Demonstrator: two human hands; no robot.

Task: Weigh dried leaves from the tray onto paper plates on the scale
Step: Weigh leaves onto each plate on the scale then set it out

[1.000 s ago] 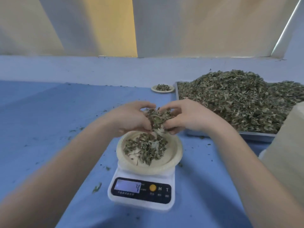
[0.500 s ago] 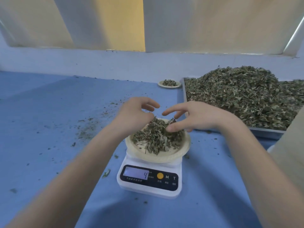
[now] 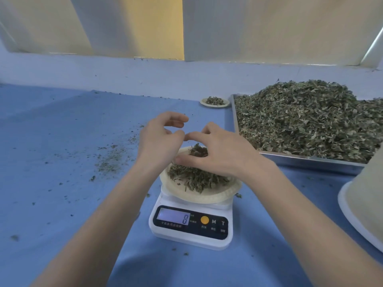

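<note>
Two bare forearms come in from the bottom edge, one on either side of the scale [image 3: 191,224], and end in the left hand [image 3: 160,139] and the right hand [image 3: 219,154] above it. No sleeve, cuff, glove, watch, bracelet or ring shows on either arm from the lower edge up to the fingers. The fingernails that can be seen are short and plain. Nothing else of the person's body or clothing is in view.
</note>
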